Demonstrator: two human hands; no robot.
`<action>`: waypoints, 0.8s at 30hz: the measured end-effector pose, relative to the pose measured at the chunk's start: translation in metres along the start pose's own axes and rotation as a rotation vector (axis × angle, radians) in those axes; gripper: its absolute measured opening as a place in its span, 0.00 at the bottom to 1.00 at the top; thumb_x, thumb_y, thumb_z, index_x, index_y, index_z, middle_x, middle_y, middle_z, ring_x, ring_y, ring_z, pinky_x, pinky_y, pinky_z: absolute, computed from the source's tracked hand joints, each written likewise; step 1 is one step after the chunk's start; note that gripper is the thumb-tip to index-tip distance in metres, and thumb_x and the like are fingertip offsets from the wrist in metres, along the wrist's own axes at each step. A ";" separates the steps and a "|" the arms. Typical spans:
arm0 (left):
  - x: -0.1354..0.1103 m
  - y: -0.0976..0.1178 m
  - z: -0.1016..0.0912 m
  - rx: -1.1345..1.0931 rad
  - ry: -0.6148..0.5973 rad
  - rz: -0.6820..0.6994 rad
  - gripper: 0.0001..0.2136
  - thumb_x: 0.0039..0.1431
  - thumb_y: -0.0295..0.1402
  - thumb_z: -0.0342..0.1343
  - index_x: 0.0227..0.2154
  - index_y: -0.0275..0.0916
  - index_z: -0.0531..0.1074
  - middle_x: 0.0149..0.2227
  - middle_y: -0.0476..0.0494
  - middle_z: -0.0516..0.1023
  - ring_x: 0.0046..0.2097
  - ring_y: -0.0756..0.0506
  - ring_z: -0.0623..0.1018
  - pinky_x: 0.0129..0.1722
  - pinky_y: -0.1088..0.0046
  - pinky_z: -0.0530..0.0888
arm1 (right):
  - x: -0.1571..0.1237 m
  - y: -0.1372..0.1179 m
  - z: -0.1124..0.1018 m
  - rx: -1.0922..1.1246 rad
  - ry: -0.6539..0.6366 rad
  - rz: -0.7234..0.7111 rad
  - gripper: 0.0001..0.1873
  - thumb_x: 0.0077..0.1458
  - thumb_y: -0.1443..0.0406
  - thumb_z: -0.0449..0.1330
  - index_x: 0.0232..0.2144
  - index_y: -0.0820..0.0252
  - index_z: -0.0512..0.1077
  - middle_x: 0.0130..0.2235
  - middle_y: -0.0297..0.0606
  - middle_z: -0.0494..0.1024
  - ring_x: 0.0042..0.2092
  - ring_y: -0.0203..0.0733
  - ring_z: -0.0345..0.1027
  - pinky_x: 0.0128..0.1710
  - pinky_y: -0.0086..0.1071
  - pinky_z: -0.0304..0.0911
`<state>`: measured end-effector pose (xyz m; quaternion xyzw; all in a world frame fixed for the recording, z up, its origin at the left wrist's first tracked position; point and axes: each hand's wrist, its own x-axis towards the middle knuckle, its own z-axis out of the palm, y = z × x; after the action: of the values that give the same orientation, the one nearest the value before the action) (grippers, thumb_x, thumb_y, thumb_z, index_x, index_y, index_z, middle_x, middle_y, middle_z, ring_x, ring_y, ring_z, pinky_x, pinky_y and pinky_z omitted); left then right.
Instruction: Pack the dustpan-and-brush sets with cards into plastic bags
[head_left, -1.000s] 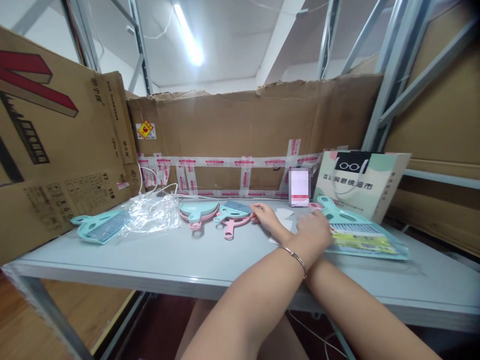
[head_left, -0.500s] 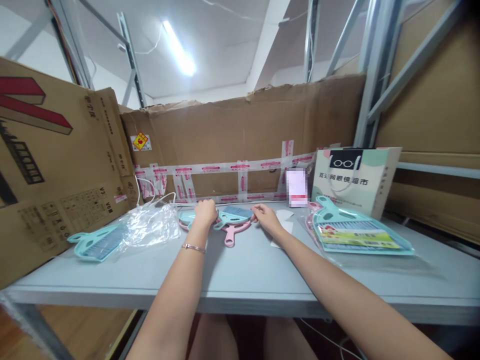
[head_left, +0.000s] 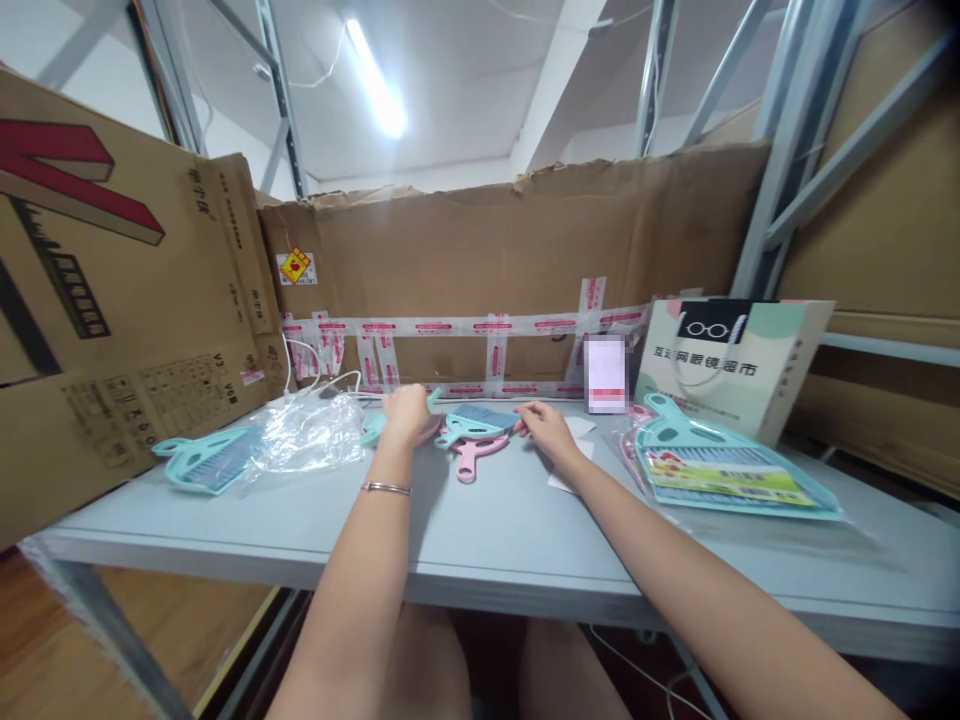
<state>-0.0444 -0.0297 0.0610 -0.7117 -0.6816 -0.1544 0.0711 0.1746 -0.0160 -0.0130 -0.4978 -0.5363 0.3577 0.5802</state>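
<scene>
My left hand [head_left: 406, 412] grasps a teal plastic dustpan [head_left: 373, 430] above the grey counter [head_left: 487, 535]; a steady grip should help. My right hand [head_left: 550, 432] meets a blue-bristled teal brush [head_left: 478, 418], pinching or not, I cannot tell.

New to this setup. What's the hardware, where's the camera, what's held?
No machine: just a person's left hand and right hand. All pictures come from one head-worn camera looking forward and down. On the grey table lie a brush at left, a clear plastic bag, and a packaged dustpan set at right, before a paper bag. The left hand is on a mint piece, likely a dustpan, its grip hidden. The right hand is at the bristles of a mint brush overlapping a pink piece; any pinch is unclear.
</scene>
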 end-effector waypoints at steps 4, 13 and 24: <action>0.004 -0.011 -0.013 -0.122 0.299 0.155 0.15 0.54 0.24 0.45 0.35 0.42 0.76 0.40 0.41 0.76 0.46 0.41 0.70 0.46 0.61 0.63 | 0.002 -0.005 -0.003 0.079 -0.003 0.079 0.08 0.51 0.61 0.53 0.28 0.61 0.67 0.21 0.35 0.73 0.22 0.33 0.65 0.22 0.25 0.61; -0.003 0.019 -0.004 -0.585 0.185 0.710 0.17 0.52 0.19 0.41 0.22 0.39 0.74 0.35 0.45 0.73 0.40 0.48 0.70 0.44 0.71 0.66 | -0.004 -0.019 -0.017 0.478 -0.284 0.298 0.20 0.56 0.51 0.48 0.39 0.59 0.67 0.38 0.42 0.77 0.37 0.40 0.72 0.33 0.33 0.70; 0.003 0.036 0.019 -1.300 0.066 0.123 0.16 0.53 0.34 0.52 0.45 0.36 0.68 0.45 0.40 0.73 0.44 0.45 0.72 0.43 0.70 0.69 | -0.013 -0.022 0.003 0.510 -0.237 0.141 0.18 0.50 0.57 0.60 0.42 0.58 0.66 0.41 0.40 0.77 0.40 0.41 0.71 0.35 0.34 0.70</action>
<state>-0.0068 -0.0232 0.0477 -0.6422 -0.4046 -0.5527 -0.3440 0.1668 -0.0334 0.0050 -0.3267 -0.4571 0.5761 0.5936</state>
